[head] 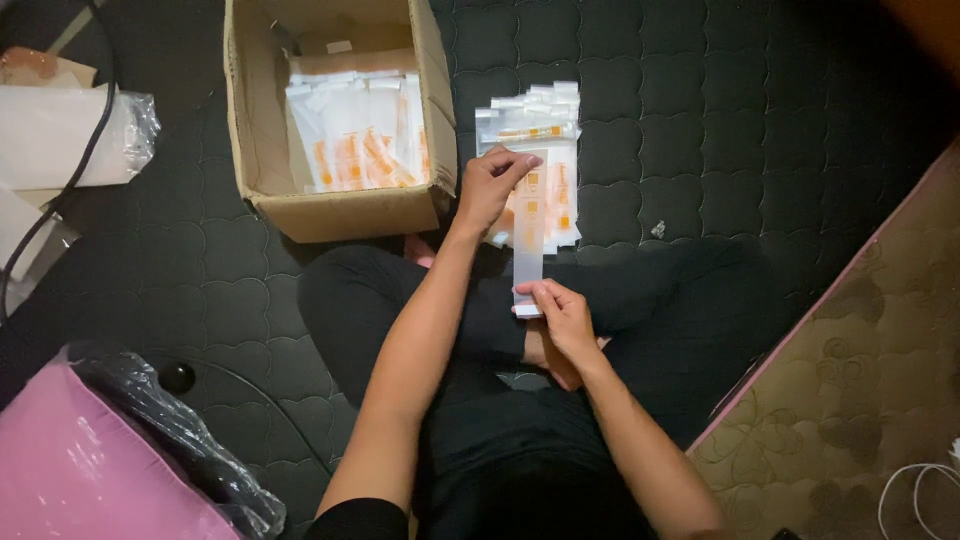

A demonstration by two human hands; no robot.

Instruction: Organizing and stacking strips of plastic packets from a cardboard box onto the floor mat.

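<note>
A long clear plastic sleeve with an orange-printed insert stretches between both hands over my crossed legs. My left hand pinches its top end. At its bottom end, my right hand grips the white edge. Right behind the sleeve, a loose pile of similar clear and orange packets lies on the dark quilted mat. An open cardboard box to the left of the pile holds more of the same packets, stacked on edge.
White plastic-wrapped bundles and a black cable lie at the far left. A pink bag under clear plastic fills the lower left corner. A patterned olive rug with a white cord lies at the right.
</note>
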